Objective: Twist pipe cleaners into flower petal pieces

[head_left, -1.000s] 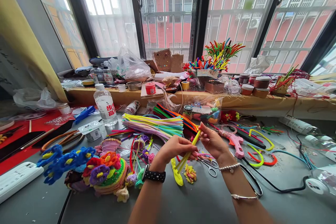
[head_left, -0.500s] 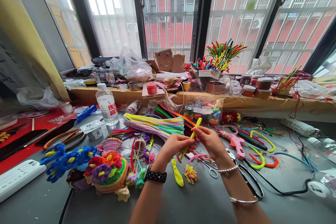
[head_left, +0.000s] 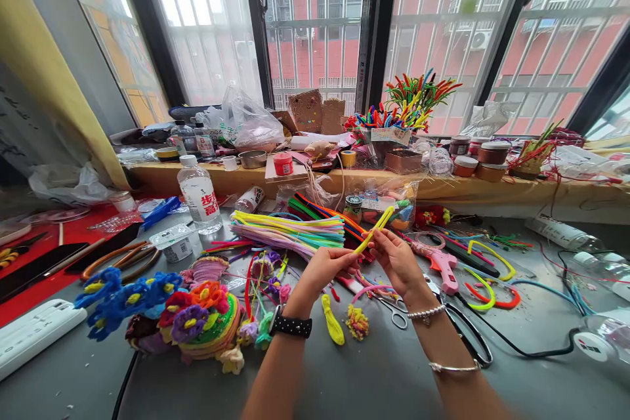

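Note:
Both hands pinch a doubled yellow pipe cleaner (head_left: 383,218) held above the table, tilted up to the right. My left hand (head_left: 325,270) is closed on its lower end, and my right hand (head_left: 398,261) grips it farther up with thumb and fingers. Below them lie a folded yellow pipe cleaner bundle (head_left: 333,323) and a small yellow-and-red fuzzy flower (head_left: 357,321). Small scissors (head_left: 399,320) rest just right of these. Behind my left hand is a thick bunch of pastel pipe cleaners (head_left: 288,228).
Fuzzy flowers (head_left: 191,321) stand at left, near a water bottle (head_left: 199,200) and a white power strip (head_left: 37,335). A pink glue gun (head_left: 446,269) and black-handled scissors (head_left: 475,341) lie to the right. Jars and a box of pipe cleaners (head_left: 391,136) line the windowsill (head_left: 221,177).
The yellow pipe cleaner has swung from nearly upright to a slant toward the upper right. My right hand has shifted slightly right, and the view has moved a little.

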`<state>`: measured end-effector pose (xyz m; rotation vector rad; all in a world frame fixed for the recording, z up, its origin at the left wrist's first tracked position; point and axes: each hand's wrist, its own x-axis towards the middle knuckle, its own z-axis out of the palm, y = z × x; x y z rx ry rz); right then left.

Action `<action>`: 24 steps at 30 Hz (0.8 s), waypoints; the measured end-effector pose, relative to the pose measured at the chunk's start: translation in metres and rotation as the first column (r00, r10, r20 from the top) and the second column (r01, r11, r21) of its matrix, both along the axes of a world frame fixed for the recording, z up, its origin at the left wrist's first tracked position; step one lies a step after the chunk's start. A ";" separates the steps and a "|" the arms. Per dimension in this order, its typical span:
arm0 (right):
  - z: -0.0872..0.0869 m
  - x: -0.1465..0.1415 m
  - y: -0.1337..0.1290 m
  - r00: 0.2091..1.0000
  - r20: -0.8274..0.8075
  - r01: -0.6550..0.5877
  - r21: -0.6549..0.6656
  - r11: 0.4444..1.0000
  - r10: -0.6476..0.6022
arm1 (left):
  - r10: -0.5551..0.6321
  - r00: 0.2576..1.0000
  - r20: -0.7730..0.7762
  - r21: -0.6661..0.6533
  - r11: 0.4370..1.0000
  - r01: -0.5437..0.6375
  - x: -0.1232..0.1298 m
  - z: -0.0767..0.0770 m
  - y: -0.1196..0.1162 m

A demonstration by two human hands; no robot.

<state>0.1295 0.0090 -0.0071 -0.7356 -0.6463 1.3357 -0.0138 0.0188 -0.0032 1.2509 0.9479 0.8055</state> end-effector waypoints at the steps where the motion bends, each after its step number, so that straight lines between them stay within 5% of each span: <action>1: 0.000 0.001 0.000 1.000 -0.010 -0.002 0.001 1.000 0.002 | 0.004 1.000 0.006 -0.002 1.000 -0.004 0.000 0.000 0.000; 15: 0.001 0.003 0.000 0.993 -0.113 -0.030 0.017 0.999 0.031 | 0.096 0.995 0.006 0.061 0.993 -0.096 -0.002 0.002 0.001; 24: 0.001 0.005 0.000 0.977 -0.211 -0.025 0.024 0.999 0.029 | -0.006 0.997 0.071 -0.061 0.998 0.011 -0.003 0.008 -0.004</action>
